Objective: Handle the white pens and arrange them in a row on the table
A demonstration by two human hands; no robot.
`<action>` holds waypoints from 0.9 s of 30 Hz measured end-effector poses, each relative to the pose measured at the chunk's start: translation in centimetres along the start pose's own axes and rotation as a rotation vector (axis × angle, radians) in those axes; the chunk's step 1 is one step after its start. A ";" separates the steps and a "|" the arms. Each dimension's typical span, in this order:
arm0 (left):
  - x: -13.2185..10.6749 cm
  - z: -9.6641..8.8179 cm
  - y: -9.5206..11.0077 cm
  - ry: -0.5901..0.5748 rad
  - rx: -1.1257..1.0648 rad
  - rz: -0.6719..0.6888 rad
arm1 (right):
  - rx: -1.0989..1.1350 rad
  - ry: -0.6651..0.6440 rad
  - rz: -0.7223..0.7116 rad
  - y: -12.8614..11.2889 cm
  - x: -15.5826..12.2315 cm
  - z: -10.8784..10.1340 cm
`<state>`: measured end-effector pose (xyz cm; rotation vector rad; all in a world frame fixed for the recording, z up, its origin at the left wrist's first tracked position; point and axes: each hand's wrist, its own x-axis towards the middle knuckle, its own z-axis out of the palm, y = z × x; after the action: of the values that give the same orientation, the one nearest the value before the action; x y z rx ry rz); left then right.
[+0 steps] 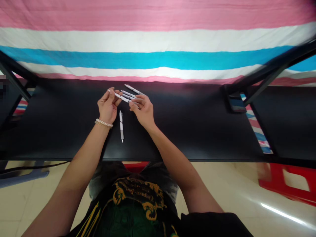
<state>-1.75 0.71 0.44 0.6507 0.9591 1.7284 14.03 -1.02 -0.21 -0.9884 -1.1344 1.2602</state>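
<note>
Between my two hands a white pen (122, 98) is held slantwise just above the black table. My left hand (108, 104) pinches its upper left end, and a pale twisted bracelet circles that wrist. The fingers of my right hand (143, 109) close on its other end, which they partly hide. Just behind lie a couple of white pens with dark marks (128, 94), partly covered by my right fingers. Farther back rests another white pen (132, 89). Nearer to me, a white pen with a grey grip (121, 126) lies lengthwise between my forearms.
The black table (192, 131) has a straight front edge close to my body. A striped pink, white and blue cloth (158, 59) hangs along its back. Black metal frame bars (261, 79) stand at both sides. A red plastic stool (283, 181) is at the lower right.
</note>
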 end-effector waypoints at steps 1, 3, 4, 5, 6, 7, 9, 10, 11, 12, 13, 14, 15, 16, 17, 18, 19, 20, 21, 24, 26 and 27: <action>0.1 -0.1 0.0 0.004 -0.012 0.005 | -0.016 -0.002 -0.032 0.0 0.0 0.0; 0.2 -0.2 0.0 0.010 -0.028 0.009 | -0.053 -0.022 -0.059 -0.1 0.0 -0.2; 0.2 -0.3 0.1 0.012 -0.031 0.009 | -0.068 -0.025 -0.058 -0.1 0.0 -0.2; 0.3 -0.3 0.1 0.012 -0.031 0.007 | -0.080 -0.021 -0.056 -0.2 0.1 -0.3; 0.3 -0.3 0.1 0.012 -0.030 0.005 | -0.092 -0.015 -0.060 -0.2 0.1 -0.4; 0.3 -0.3 0.1 0.014 -0.029 0.004 | -0.102 -0.011 -0.071 -0.2 0.1 -0.4; 0.3 -0.4 0.1 0.021 -0.028 0.002 | -0.103 -0.023 -0.092 -0.3 0.1 -0.4; 0.3 -0.4 0.2 0.024 -0.030 0.001 | -0.091 -0.039 -0.090 -0.3 0.1 -0.4; 0.3 -0.4 0.2 0.025 -0.035 0.001 | -0.073 -0.051 -0.081 -0.3 0.1 -0.4; 0.3 -0.3 0.2 0.024 -0.041 0.001 | -0.056 -0.051 -0.071 -0.3 0.0 -0.3; 0.3 -0.3 0.2 0.021 -0.046 -0.001 | -0.045 -0.045 -0.063 -0.4 0.0 -0.3; 0.3 -0.3 0.2 0.019 -0.049 -0.003 | -0.045 -0.037 -0.061 -0.4 0.0 -0.3; 0.3 -0.3 0.2 0.018 -0.049 -0.006 | -0.055 -0.030 -0.067 -0.5 -0.1 -0.3; 0.3 -0.3 0.2 0.019 -0.048 -0.011 | -0.072 -0.027 -0.080 -0.5 -0.1 -0.3; 0.3 -0.3 0.3 0.022 -0.046 -0.016 | -0.089 -0.029 -0.094 -0.6 -0.1 -0.4; 0.3 -0.3 0.3 0.024 -0.044 -0.021 | -0.102 -0.031 -0.105 -0.6 -0.2 -0.4; 0.3 -0.3 0.3 0.025 -0.043 -0.026 | -0.107 -0.031 -0.111 -0.7 -0.2 -0.4; 0.2 -0.3 0.3 0.025 -0.043 -0.029 | -0.104 -0.030 -0.110 -0.7 -0.2 -0.4; 0.2 -0.3 0.3 0.024 -0.044 -0.031 | -0.094 -0.032 -0.100 -0.7 -0.3 -0.4; 0.3 -0.3 0.3 0.022 -0.047 -0.028 | -0.060 -0.051 -0.056 -0.5 -0.2 -0.4; 0.3 -0.3 0.2 0.025 -0.051 -0.021 | -0.045 -0.064 -0.046 -0.2 -0.2 -0.4; 0.3 -0.4 0.2 0.026 -0.054 -0.017 | -0.034 -0.068 -0.053 -0.1 -0.1 -0.4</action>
<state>-2.26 0.89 0.42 0.5853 0.9303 1.7454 14.45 -1.16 -0.18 -0.9409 -1.2305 1.2430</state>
